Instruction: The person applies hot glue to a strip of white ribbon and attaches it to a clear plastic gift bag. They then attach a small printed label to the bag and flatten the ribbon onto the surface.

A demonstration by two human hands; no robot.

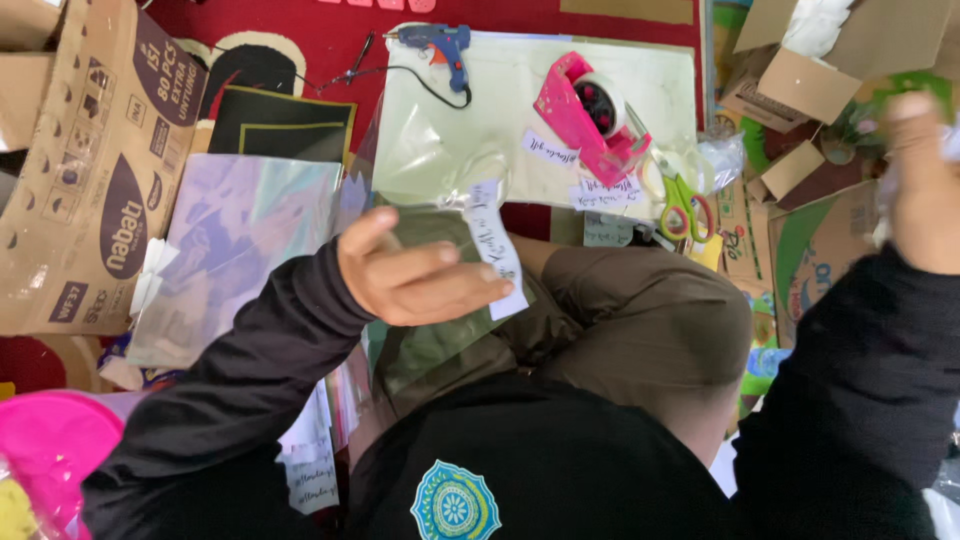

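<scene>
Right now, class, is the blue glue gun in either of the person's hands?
No: the glue gun lies on the sheet, away from both hands.
</scene>
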